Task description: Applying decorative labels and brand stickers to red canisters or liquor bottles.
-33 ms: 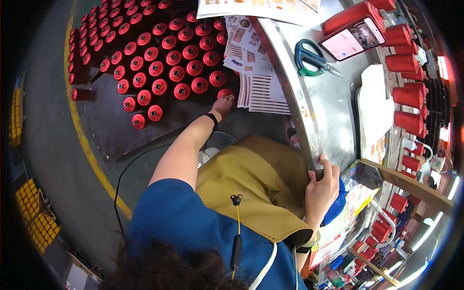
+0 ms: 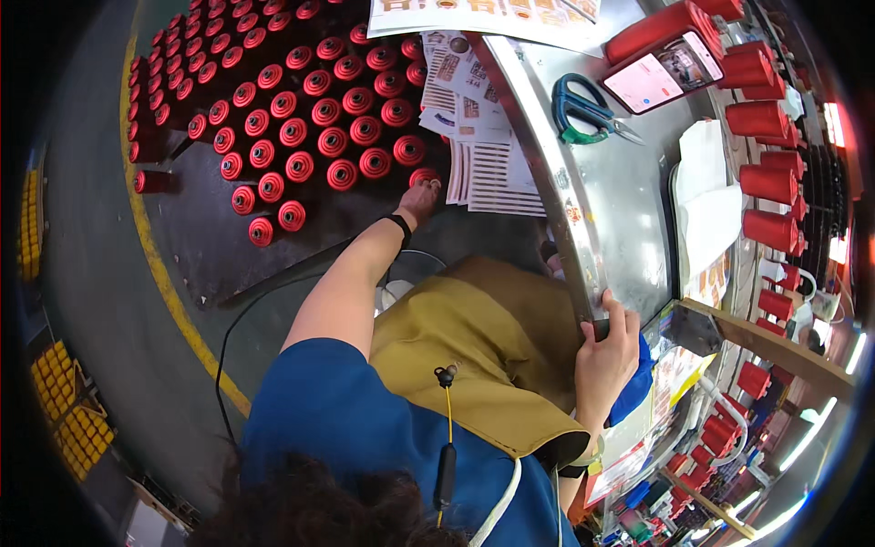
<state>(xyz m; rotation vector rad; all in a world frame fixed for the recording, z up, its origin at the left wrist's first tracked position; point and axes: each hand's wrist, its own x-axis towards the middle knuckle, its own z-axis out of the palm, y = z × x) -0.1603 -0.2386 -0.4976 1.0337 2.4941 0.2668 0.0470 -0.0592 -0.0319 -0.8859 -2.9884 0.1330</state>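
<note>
My left hand (image 2: 420, 198) reaches out over a dark low platform (image 2: 210, 260), its fingers closed at the top of a red cylinder (image 2: 423, 176) at the near right of a large group. These red cylinders (image 2: 292, 215) stand upright in rows, each with ringed shoulders and a small dark neck in the middle. Printed sheets (image 2: 497, 173) lie just right of that hand. My right hand (image 2: 609, 365) grips the near edge of the metal workbench (image 2: 629, 232), thumb and fingers bent round it. Part of its grip is hidden.
Scissors (image 2: 583, 109) with dark handles and a phone (image 2: 661, 77) lie on the workbench. White paper (image 2: 709, 196) rests at its far side. More red cylinders (image 2: 770, 178) line the right. A black cable (image 2: 228, 351) crosses the floor near a yellow line (image 2: 173, 305).
</note>
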